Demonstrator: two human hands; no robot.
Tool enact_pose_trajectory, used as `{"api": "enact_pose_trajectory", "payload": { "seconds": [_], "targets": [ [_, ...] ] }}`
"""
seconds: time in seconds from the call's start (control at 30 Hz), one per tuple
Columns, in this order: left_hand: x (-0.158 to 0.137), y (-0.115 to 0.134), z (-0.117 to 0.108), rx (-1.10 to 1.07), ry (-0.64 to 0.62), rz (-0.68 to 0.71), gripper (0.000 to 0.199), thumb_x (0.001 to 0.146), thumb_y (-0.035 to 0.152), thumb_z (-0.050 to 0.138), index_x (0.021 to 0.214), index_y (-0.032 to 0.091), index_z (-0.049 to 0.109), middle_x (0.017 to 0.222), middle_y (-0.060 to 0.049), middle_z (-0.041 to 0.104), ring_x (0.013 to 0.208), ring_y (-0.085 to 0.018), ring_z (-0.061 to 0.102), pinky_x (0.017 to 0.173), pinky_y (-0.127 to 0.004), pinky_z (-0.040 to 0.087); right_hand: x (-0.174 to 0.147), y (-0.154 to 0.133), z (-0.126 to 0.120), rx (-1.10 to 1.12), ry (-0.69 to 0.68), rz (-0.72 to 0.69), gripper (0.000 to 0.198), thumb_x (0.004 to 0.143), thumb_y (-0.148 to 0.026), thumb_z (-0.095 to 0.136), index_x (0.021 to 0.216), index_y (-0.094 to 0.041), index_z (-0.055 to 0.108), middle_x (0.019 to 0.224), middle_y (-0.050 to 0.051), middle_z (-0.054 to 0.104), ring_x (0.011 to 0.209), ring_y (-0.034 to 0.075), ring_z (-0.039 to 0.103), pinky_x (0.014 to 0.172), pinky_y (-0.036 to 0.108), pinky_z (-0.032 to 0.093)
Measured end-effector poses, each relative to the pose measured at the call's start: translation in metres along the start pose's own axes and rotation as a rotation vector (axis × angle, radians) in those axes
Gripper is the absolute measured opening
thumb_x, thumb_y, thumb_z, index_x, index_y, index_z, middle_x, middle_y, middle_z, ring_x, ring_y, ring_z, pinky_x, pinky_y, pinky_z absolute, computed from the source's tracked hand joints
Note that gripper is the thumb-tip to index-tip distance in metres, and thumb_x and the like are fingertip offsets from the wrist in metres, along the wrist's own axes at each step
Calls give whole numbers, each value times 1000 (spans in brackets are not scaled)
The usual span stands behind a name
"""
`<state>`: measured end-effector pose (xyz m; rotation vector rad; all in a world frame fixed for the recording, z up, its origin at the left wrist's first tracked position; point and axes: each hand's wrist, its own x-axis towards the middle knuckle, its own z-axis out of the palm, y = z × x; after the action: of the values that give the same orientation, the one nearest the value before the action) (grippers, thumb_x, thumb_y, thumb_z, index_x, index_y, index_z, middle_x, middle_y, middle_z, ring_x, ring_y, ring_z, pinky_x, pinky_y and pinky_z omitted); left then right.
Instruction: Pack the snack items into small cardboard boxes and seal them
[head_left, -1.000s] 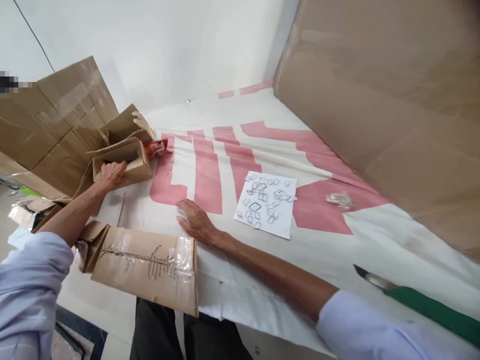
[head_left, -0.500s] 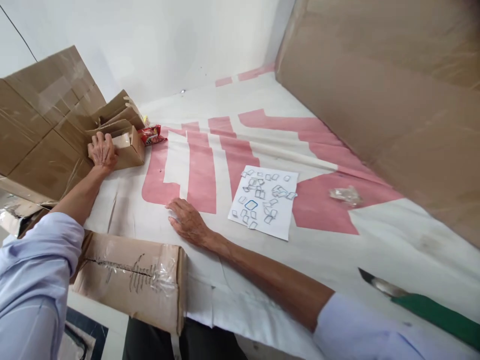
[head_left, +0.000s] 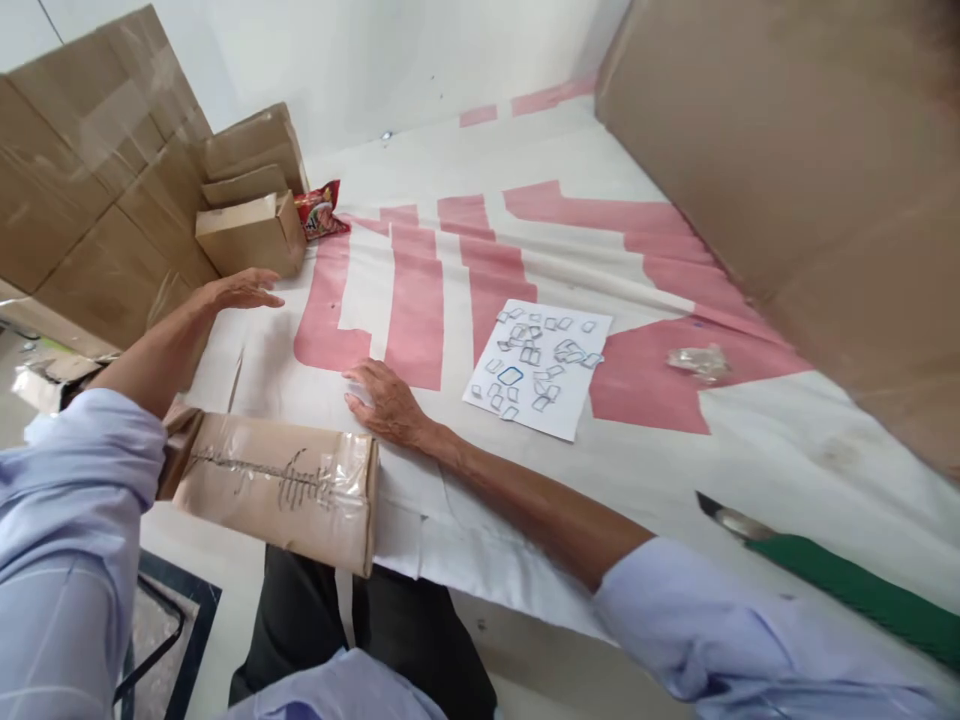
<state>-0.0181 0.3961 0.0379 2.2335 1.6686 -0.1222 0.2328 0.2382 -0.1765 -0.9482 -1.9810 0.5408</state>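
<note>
My left hand is off to the left, fingers stretched out and holding nothing, just in front of a small cardboard box. That box stands against folded cardboard pieces, with a red snack packet at its right side. My right hand rests low on the cloth-covered table, palm down, with its fingers loosely spread and nothing in them. To its right lies a white paper sheet bearing several small drawn shapes. A taped cardboard box sits at the table's front edge, between my forearms.
Large cardboard boxes rise at the left and right. A crumpled clear plastic piece lies on the red print. At the lower right is a green-handled cutter with its blade exposed.
My left hand has come off the small box and moved toward me, its fingers now extended. The folded cardboard stands more upright behind the box. My right hand stays in place while the view shifts.
</note>
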Motion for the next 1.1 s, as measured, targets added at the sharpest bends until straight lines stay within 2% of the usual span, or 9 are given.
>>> {"api": "enact_pose_trajectory", "payload": {
  "seconds": [0.1, 0.2, 0.3, 0.4, 0.53, 0.67, 0.8, 0.93, 1.1],
  "targets": [
    [-70, 14, -17, -18, -195, 23, 96, 77, 62, 83, 159, 21, 54, 153, -15, 68, 133, -32, 68, 107, -41, 54, -2, -7, -8, 90, 31, 39, 23, 96, -31, 64, 117, -22, 72, 118, 14, 73, 116, 33, 66, 108, 55, 55],
    [-157, 29, -26, 22, -266, 79, 114, 69, 63, 89, 165, 23, 45, 163, -16, 59, 146, -37, 59, 117, -45, 47, -11, -32, -30, 243, 73, 108, 34, 102, -53, 61, 116, -23, 72, 118, 13, 72, 113, 32, 68, 104, 54, 58],
    [-231, 37, -18, 70, -325, 69, 117, 68, 61, 91, 167, 26, 41, 166, -15, 56, 145, -39, 59, 116, -45, 47, -31, -76, -61, 392, 102, 135, 50, 105, -69, 54, 127, -26, 69, 128, 11, 71, 124, 31, 67, 108, 53, 57],
    [-272, 43, 4, 200, -338, 100, 117, 66, 56, 93, 166, 28, 39, 166, -16, 55, 145, -40, 58, 116, -48, 47, -55, -127, -85, 480, 25, 66, 72, 99, -80, 56, 151, -30, 56, 153, 14, 60, 146, 35, 56, 119, 57, 51],
    [-286, 50, 35, 353, -193, 175, 105, 65, 34, 92, 158, 22, 45, 156, -19, 60, 143, -41, 58, 119, -54, 40, -77, -165, -90, 279, -83, 41, 104, 84, -69, 84, 168, -30, 37, 168, 16, 45, 157, 41, 44, 128, 62, 43],
    [-291, 55, 57, 264, -37, 241, 101, 70, 28, 85, 161, 17, 42, 153, -21, 61, 144, -43, 57, 122, -56, 38, -87, -163, -103, 109, -94, 28, 85, 86, -45, 84, 162, -31, 48, 158, 13, 56, 150, 38, 52, 128, 61, 44],
    [-300, 61, 92, -43, 119, 357, 117, 72, 34, 88, 171, 19, 28, 168, -22, 47, 155, -45, 47, 125, -56, 40, -102, -149, -145, 90, -181, 78, 69, 91, -46, 79, 155, -33, 57, 159, 9, 57, 150, 36, 54, 125, 57, 49],
    [-299, 60, 152, -447, 259, 483, 140, 69, 48, 98, 177, 26, 11, 177, -23, 33, 162, -46, 38, 129, -62, 38, -118, -146, -186, 48, -296, 178, 61, 93, -51, 78, 151, -36, 64, 166, 6, 53, 156, 37, 48, 130, 58, 43],
    [-284, 57, 237, -869, 237, 445, 149, 62, 57, 101, 177, 23, 11, 175, -28, 33, 163, -51, 35, 130, -71, 31, -129, -146, -202, 9, -342, 246, 58, 93, -55, 78, 147, -36, 68, 169, 5, 51, 161, 37, 42, 135, 61, 35]
  ]
}}
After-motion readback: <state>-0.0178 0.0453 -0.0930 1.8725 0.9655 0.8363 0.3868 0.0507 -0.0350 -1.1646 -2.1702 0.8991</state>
